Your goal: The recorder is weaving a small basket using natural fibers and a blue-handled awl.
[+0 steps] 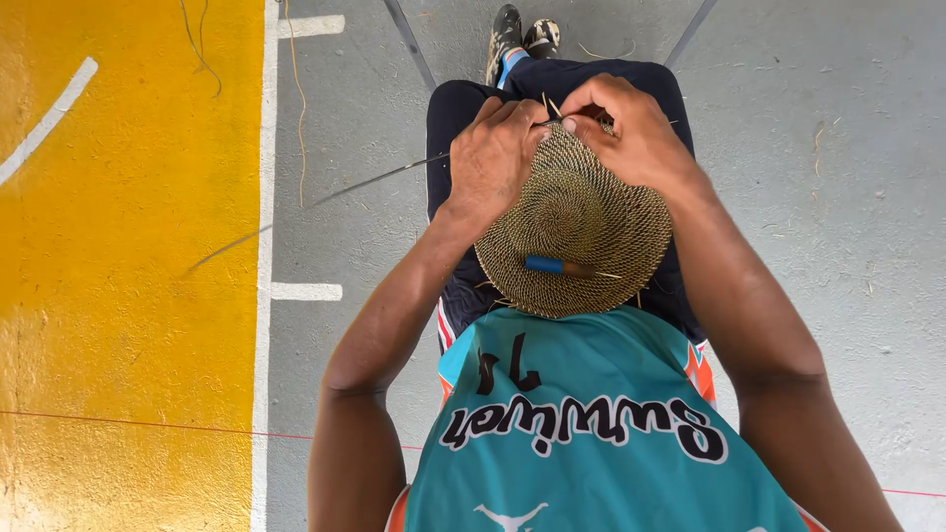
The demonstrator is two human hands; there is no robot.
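Note:
A round, tightly woven straw disc (576, 222) rests on my lap, tan and coiled from its centre. My left hand (493, 158) grips its far left rim, and a long thin strand (374, 179) runs out leftward from under that hand over the floor. At the top edge, my right hand (631, 123) pinches the weave with fingertips closed on the fibre. Short loose straw ends stick up between the two hands. A small tool with a blue handle (557, 266) is stuck into the disc near its lower middle.
I sit on a grey concrete floor (847, 197) with white painted lines (264, 246) and a yellow painted area (128, 246) to the left. My feet in dark shoes (520, 34) show beyond my knees. Loose straw strands (296, 99) lie on the floor.

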